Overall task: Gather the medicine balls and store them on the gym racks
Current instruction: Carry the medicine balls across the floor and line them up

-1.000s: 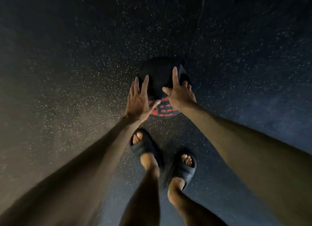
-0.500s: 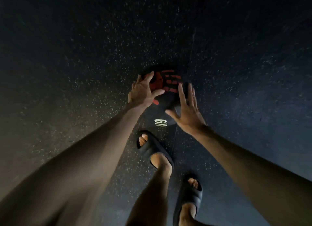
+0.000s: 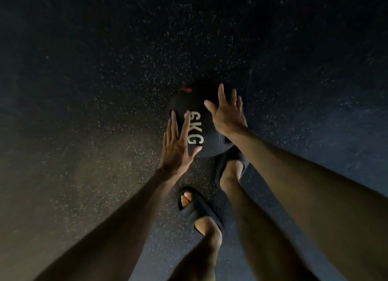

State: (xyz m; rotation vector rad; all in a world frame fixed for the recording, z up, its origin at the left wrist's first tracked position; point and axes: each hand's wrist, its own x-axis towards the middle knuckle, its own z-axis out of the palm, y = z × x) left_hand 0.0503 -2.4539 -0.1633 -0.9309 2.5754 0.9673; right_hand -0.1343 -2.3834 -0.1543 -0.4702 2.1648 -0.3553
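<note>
The left fingers [image 3: 186,124] are straight and close together, laid flat against the left side of the medicine ball [image 3: 194,101], with the thumb tip touching just below the letter G. The right fingers [image 3: 221,94] are straight and spread wide, reaching over the ball's upper right side; neither set curls round it. The left hand [image 3: 177,146] and right hand [image 3: 227,118] thus flank the ball, palms turned toward each other, with bare forearms running back to the lower corners of the view.

The ball is round and black, so it has no long axis. Its pale "6KG" marking faces up and runs lengthwise away from the person, the 6 at the far end and the G nearest. A small red mark sits at its far rim.

The ball is low at the dark speckled floor [image 3: 100,96]; I cannot tell whether it rests there. Its near edge overlaps the toe of the right sandal [image 3: 238,162]. The left sandal [image 3: 198,212] stands nearer the person, apart from the ball.
</note>
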